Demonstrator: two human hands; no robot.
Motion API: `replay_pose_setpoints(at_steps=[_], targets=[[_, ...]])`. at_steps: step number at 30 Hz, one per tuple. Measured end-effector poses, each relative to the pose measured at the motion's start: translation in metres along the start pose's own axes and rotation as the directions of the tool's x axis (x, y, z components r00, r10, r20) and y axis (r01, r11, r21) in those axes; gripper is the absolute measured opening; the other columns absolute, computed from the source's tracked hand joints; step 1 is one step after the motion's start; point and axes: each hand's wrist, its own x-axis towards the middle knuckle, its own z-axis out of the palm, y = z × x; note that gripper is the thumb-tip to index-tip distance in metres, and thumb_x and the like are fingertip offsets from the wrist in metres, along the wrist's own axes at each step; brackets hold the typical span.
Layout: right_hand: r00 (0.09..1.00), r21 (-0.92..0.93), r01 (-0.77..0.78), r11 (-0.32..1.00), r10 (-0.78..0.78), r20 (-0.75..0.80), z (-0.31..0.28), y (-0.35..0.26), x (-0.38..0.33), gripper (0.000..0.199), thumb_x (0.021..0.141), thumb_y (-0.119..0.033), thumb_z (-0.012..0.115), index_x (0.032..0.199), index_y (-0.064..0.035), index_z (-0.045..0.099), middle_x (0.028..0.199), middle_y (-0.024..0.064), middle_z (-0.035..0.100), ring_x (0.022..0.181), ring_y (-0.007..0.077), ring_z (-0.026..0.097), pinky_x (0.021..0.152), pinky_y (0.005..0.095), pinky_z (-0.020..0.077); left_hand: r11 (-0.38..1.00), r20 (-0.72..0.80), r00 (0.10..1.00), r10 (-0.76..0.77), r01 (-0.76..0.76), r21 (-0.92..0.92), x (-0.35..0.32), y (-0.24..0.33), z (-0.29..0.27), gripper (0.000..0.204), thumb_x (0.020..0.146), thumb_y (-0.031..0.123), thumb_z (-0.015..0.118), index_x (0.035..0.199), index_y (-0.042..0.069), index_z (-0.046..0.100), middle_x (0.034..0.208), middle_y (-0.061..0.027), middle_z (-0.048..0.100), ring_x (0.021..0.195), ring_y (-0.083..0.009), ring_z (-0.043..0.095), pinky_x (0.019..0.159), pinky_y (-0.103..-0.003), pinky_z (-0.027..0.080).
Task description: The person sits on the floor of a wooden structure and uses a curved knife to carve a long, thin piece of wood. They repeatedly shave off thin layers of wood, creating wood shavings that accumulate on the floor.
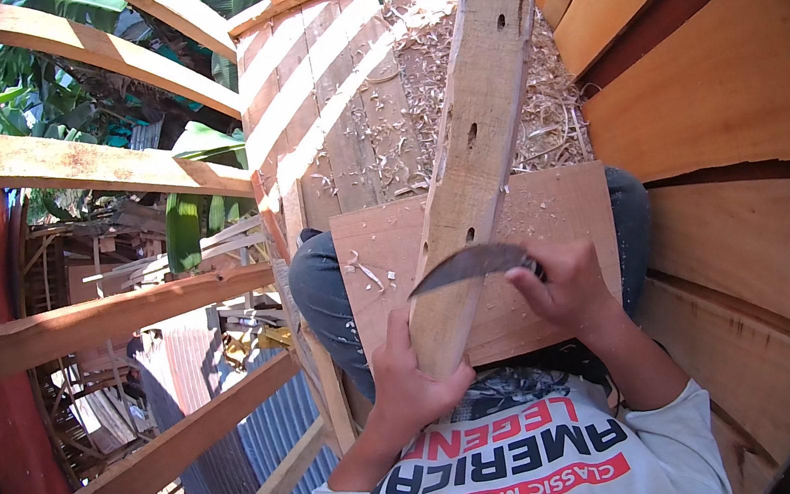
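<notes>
A: Grip first?

B: Your left hand (410, 366) is wrapped round the near end of the wooden beam (475, 135), at 6 o'clock. Your right hand (568, 288), toward 4, is closed on the handle of a curved knife (468, 264); the blade lies across the beam's upper face — edge contact, cannot tell.

A: Beam position?

B: Slanting from 6 up to 1 o'clock, over a flat board (557, 214) laid across your lap. Dark slots pit its face.

A: Surface and room?

B: A few chips on the board. Beyond it, plank flooring (342, 153) runs toward 12, sunlit in stripes; wood shavings (553, 114) lie thick between 12 and 2. Plank wall (716, 91) from 2 to 4. Spaced timber rails (91, 168) from 8 to 11 — through them, green leaves (183, 231) near 10, corrugated sheets (189, 397) near 8.
</notes>
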Motion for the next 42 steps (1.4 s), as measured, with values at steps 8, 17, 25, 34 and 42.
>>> replay_pose_setpoints(at_steps=[8, 17, 25, 34, 42], targets=[[0.987, -0.181, 0.153, 0.971, -0.158, -0.010, -0.008, 0.005, 0.009, 0.043, 0.089, -0.041, 0.063, 0.068, -0.0044, 0.057, 0.058, 0.0136, 0.055, 0.053, 0.0307, 0.059, 0.047, 0.0363, 0.0423, 1.000, 0.067, 0.997, 0.024, -0.025, 0.017, -0.003, 0.000, -0.004, 0.057, 0.064, 0.012, 0.073, 0.113, -0.002, 0.047, 0.082, -0.0185, 0.064, 0.074, -0.0304, 0.069, 0.065, -0.034, 0.053], [0.986, -0.012, 0.166, 0.986, -0.166, -0.033, 0.014, 0.002, 0.000, 0.043, 0.089, -0.040, 0.063, 0.070, -0.0023, 0.056, 0.055, 0.0142, 0.051, 0.051, 0.0330, 0.056, 0.047, 0.0368, 0.0412, 0.999, 0.079, 0.996, 0.038, -0.038, -0.002, 0.000, 0.002, -0.005, 0.056, 0.064, 0.012, 0.073, 0.112, -0.002, 0.046, 0.084, -0.0200, 0.064, 0.075, -0.0296, 0.069, 0.065, -0.034, 0.053], [0.877, -0.160, 0.473, 0.866, -0.446, 0.180, 0.010, -0.015, 0.000, 0.044, 0.093, -0.038, 0.057, 0.069, -0.0017, 0.059, 0.053, 0.0152, 0.051, 0.049, 0.0317, 0.058, 0.046, 0.0358, 0.0399, 0.998, 0.060, 0.998, -0.030, 0.032, -0.047, -0.001, -0.004, -0.005, 0.059, 0.064, 0.012, 0.073, 0.114, -0.001, 0.045, 0.084, -0.0198, 0.066, 0.076, -0.0297, 0.070, 0.066, -0.034, 0.054], [0.993, 0.040, -0.115, 0.993, 0.114, 0.021, 0.000, 0.010, 0.026, 0.042, 0.092, -0.038, 0.059, 0.072, -0.0006, 0.058, 0.055, 0.0169, 0.052, 0.050, 0.0333, 0.057, 0.046, 0.0382, 0.0415, 0.999, 0.071, 0.997, -0.042, 0.044, -0.031, -0.001, -0.006, -0.006, 0.055, 0.064, 0.012, 0.073, 0.110, -0.002, 0.045, 0.083, -0.0208, 0.065, 0.074, -0.0305, 0.070, 0.064, -0.035, 0.053], [0.995, -0.134, -0.096, 0.986, 0.089, -0.052, -0.012, -0.013, 0.046, 0.041, 0.089, -0.040, 0.063, 0.069, -0.0045, 0.057, 0.053, 0.0147, 0.052, 0.051, 0.0328, 0.058, 0.048, 0.0371, 0.0424, 0.994, 0.102, 0.993, -0.057, 0.066, -0.088, 0.002, -0.010, -0.007, 0.056, 0.065, 0.013, 0.073, 0.110, -0.002, 0.045, 0.084, -0.0215, 0.065, 0.076, -0.0309, 0.069, 0.066, -0.035, 0.053]])
